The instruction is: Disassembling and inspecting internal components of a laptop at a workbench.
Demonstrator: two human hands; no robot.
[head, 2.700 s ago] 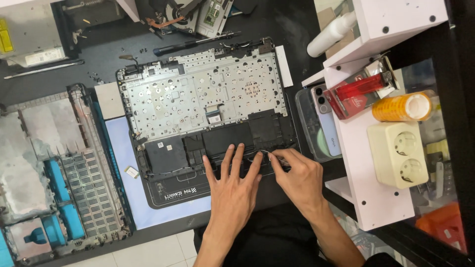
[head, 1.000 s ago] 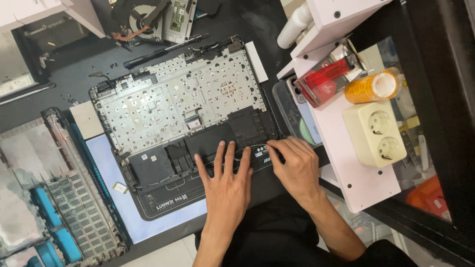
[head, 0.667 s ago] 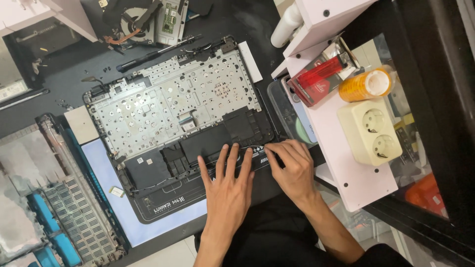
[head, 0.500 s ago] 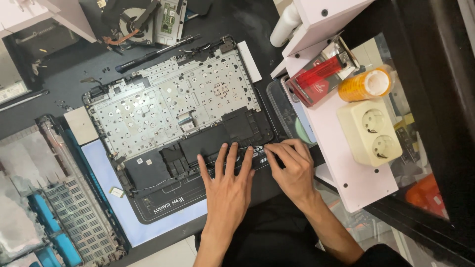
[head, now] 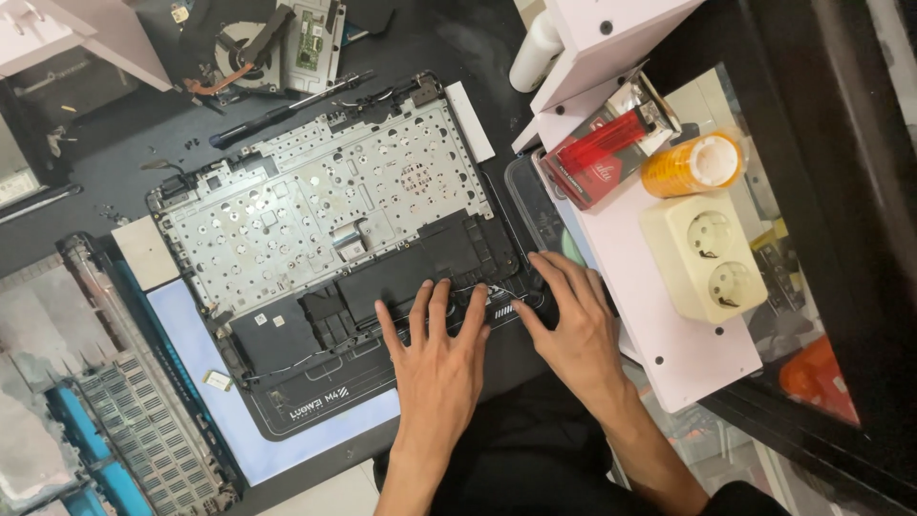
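An opened laptop palmrest assy (head: 325,205), keyboard backplate up, is seen lying on a black work mat (head: 315,420) w/ its long axis running roughly 8 to 2 o'clock across the bench. The left hand (head: 439,358) is laid flat on the assy's near edge, fingers spread and pointing toward 12 o'clock, fingertips pressed on the dark lower section approx. at its middle. The right hand (head: 573,330) is placed just beside it at 3 o'clock, fingers loosely spread and curled down onto the near right corner; whether anything is pinched under them cannot be told. A thin wire (head: 478,287) and a small dark strip part (head: 506,308) are seen between the two hands, the strip touching or very near the right thumb. The right hand is judged the nearer to that corner part; it lies toward 9 o'clock from the right fingertips.

At 3 o'clock from the assy, a white shelf (head: 659,325) is shown carrying a cream double socket (head: 707,258), an orange-capped cylinder (head: 693,164) and a red pack (head: 597,162). A cooling fan (head: 234,57) and circuit board (head: 310,33) are set at 11 o'clock; a second dismantled chassis (head: 115,430) lies at 8 o'clock.
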